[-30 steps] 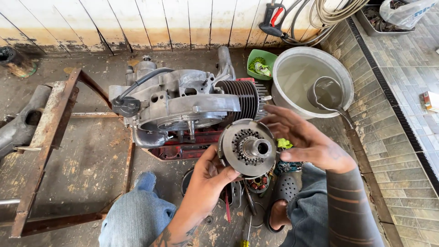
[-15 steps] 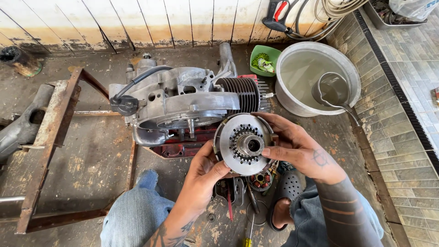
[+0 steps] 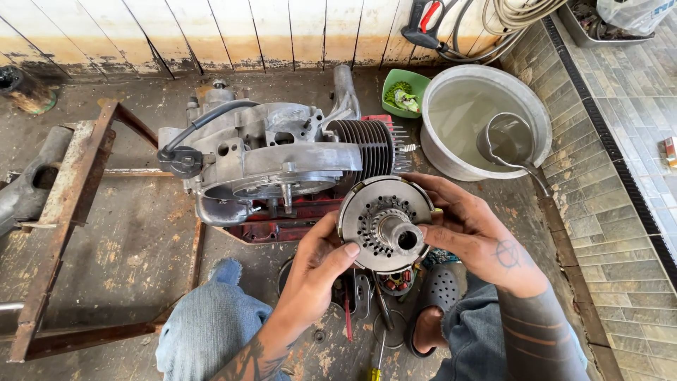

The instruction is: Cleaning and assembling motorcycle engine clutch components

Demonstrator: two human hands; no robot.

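I hold a round metal clutch drum with a central hub and a ring of small holes between both hands, just in front of the engine. My left hand grips its lower left rim, thumb on the face. My right hand cups the right side, fingers over the top edge. A grey engine with a black finned cylinder sits on a red stand on the floor beyond the drum.
A metal basin of water with a ladle stands at the back right, next to a green tub. A rusty steel frame lies at the left. Small tools and a screwdriver lie between my knees.
The drum has stayed between my hands while I turned it slightly; my right hand has shifted from beside it to cupping its right edge. The view has moved a little closer.
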